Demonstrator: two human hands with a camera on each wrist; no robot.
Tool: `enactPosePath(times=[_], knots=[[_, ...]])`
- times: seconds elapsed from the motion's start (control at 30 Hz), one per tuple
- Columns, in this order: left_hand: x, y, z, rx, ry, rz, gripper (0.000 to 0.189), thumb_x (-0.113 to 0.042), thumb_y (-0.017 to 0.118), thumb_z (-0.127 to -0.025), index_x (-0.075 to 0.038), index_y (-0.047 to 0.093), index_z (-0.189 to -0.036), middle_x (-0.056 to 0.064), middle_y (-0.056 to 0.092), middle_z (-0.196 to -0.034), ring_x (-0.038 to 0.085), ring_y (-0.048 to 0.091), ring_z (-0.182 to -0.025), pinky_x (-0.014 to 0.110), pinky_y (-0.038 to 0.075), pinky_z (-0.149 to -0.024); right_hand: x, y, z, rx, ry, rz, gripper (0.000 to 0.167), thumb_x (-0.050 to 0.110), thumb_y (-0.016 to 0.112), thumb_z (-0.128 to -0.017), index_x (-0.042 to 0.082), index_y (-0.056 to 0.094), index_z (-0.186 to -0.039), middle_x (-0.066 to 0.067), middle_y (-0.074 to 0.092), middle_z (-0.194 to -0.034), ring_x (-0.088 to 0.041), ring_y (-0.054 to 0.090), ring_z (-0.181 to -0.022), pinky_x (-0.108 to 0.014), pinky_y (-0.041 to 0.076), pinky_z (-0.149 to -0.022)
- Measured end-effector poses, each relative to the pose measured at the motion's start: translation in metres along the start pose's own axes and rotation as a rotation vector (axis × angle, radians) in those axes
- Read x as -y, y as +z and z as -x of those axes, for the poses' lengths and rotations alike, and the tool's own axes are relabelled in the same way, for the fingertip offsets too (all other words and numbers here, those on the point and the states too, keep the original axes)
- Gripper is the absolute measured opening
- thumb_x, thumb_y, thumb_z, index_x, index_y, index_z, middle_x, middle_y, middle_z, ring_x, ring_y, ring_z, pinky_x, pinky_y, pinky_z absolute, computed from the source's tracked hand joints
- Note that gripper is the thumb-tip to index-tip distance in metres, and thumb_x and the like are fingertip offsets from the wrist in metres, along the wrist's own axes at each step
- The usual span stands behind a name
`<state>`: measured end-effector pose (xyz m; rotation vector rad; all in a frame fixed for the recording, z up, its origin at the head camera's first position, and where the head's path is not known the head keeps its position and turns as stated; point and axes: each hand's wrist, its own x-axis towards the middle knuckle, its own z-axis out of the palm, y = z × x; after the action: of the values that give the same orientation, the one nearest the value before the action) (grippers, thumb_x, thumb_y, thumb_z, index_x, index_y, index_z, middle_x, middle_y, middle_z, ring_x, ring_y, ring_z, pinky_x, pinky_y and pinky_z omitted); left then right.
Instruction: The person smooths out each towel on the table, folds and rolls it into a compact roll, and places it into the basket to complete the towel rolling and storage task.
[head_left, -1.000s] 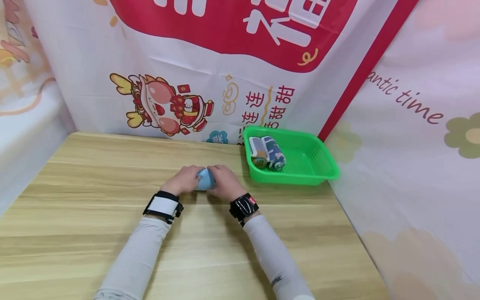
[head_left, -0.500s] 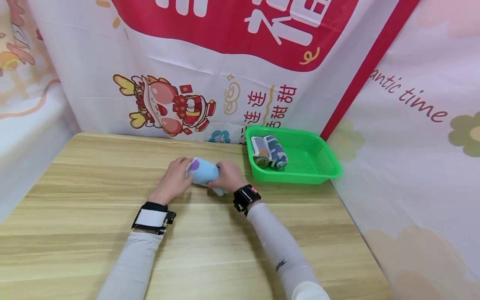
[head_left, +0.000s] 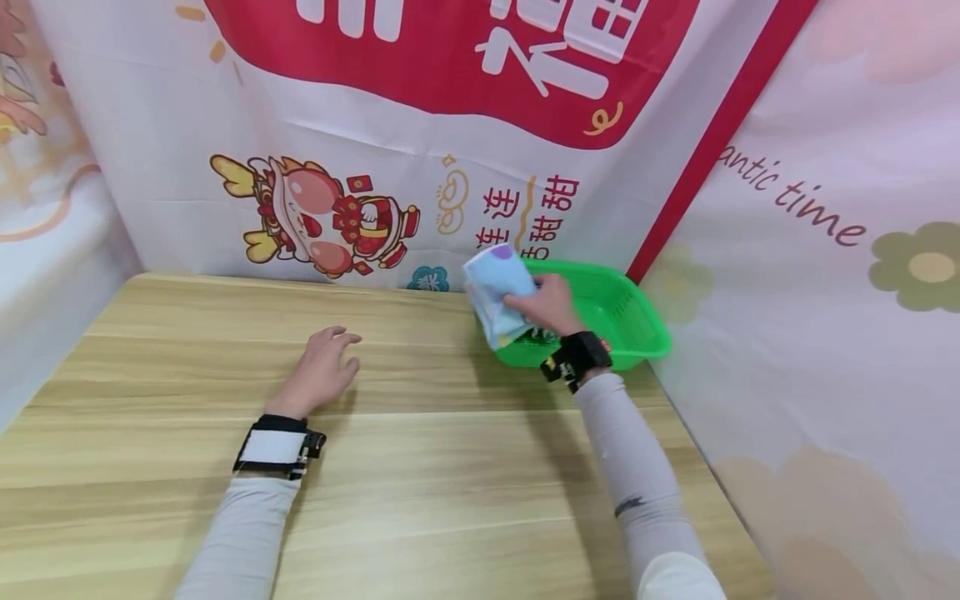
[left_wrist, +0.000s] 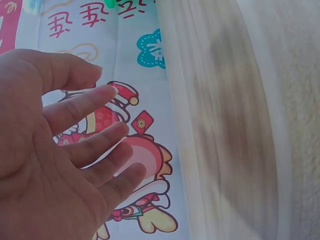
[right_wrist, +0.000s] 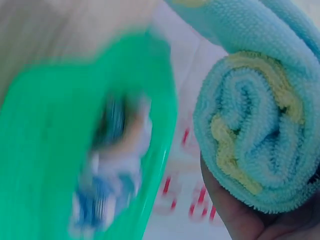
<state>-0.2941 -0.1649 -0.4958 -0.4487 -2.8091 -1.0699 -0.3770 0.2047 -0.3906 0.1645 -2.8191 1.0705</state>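
A light blue rolled towel (head_left: 495, 287) with a purple spot is gripped by my right hand (head_left: 551, 304) over the left end of the green basket (head_left: 656, 337). Up close in the right wrist view, the coiled end of the towel (right_wrist: 250, 135) shows yellow patches. Beneath it, blurred rolled towels (right_wrist: 107, 185) lie in the basket, mostly hidden in the head view. My left hand (head_left: 318, 371) hovers over the table at the left and holds nothing. Its fingers are spread and loosely bent in the left wrist view.
The wooden table (head_left: 420, 483) meets a printed cloth backdrop (head_left: 172, 225) at the back. On the right, a flower-patterned wall (head_left: 810, 358) runs along the table's edge, close to the basket.
Both hands were on the blue towel. The left hand has let go and drawn back left, while the right hand has lifted the towel and carried it right to the basket.
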Motion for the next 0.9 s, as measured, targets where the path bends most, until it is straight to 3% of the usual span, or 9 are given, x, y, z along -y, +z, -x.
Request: enactPosePath(times=[0.2, 0.5, 0.67, 0.9], knots=[[0.007, -0.006, 0.005, -0.003, -0.019, 0.002, 0.043, -0.01, 0.051, -0.101, 0.011, 0.053, -0.138, 0.038, 0.033, -0.152, 0.055, 0.024, -0.143, 0.067, 0.022, -0.117, -0.037, -0.043, -0.022, -0.051, 0.096, 0.066, 0.057, 0.046, 0.077, -0.083, -0.002, 0.067, -0.112, -0.019, 0.07, -0.102, -0.028, 0.065, -0.085, -0.033, 0.055, -0.066], [0.01, -0.01, 0.015, 0.002, -0.039, 0.02, 0.042, -0.01, 0.051, -0.101, 0.011, 0.053, -0.137, 0.04, 0.033, -0.151, 0.056, 0.025, -0.141, 0.068, 0.023, -0.116, -0.093, -0.073, -0.068, -0.134, 0.176, 0.279, 0.063, 0.05, 0.073, -0.084, -0.007, 0.06, -0.108, -0.024, 0.067, -0.098, -0.034, 0.062, -0.082, -0.04, 0.054, -0.066], [0.01, -0.012, 0.016, -0.016, -0.04, 0.021, 0.04, -0.008, 0.052, -0.1, 0.011, 0.055, -0.136, 0.04, 0.034, -0.15, 0.057, 0.027, -0.141, 0.068, 0.024, -0.115, -0.123, -0.07, -0.09, -0.063, 0.21, 0.367, 0.058, 0.041, 0.074, -0.083, -0.008, 0.059, -0.111, -0.026, 0.066, -0.102, -0.037, 0.061, -0.085, -0.048, 0.055, -0.073], [0.008, -0.012, 0.013, -0.021, -0.027, -0.001, 0.04, -0.008, 0.052, -0.1, 0.011, 0.056, -0.134, 0.041, 0.037, -0.148, 0.057, 0.029, -0.139, 0.067, 0.024, -0.115, -0.148, -0.052, -0.104, 0.054, 0.271, 0.405, 0.047, 0.027, 0.077, -0.081, -0.008, 0.062, -0.109, -0.025, 0.065, -0.102, -0.036, 0.059, -0.086, -0.047, 0.053, -0.07]])
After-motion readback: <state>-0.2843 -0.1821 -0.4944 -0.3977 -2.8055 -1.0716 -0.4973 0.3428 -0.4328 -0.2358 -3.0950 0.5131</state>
